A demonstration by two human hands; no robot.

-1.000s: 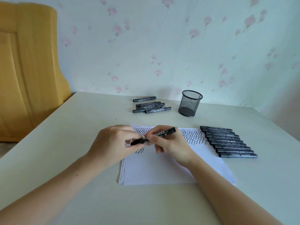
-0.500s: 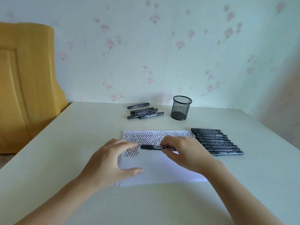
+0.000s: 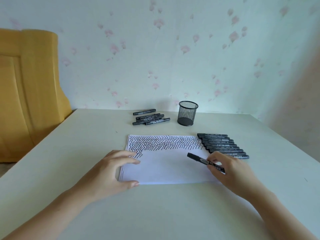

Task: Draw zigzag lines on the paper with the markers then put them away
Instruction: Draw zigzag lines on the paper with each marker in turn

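A white sheet of paper (image 3: 166, 168) lies on the table, its upper part filled with rows of black zigzag lines. My right hand (image 3: 230, 168) holds a black marker (image 3: 199, 159) over the paper's right edge, its capped end pointing up and left. My left hand (image 3: 112, 172) rests on the paper's left edge with fingers spread and holds nothing. A row of several black markers (image 3: 223, 146) lies just right of the paper, behind my right hand.
A black mesh pen cup (image 3: 187, 113) stands at the back of the table (image 3: 86, 139). A loose group of several markers (image 3: 150, 118) lies to its left. A yellow chair back (image 3: 29, 87) stands at the left, and a flowered wall closes the far side.
My hands came apart after holding the marker together. The right hand carried the marker right, to the paper's right edge. The left hand settled on the paper's left edge.
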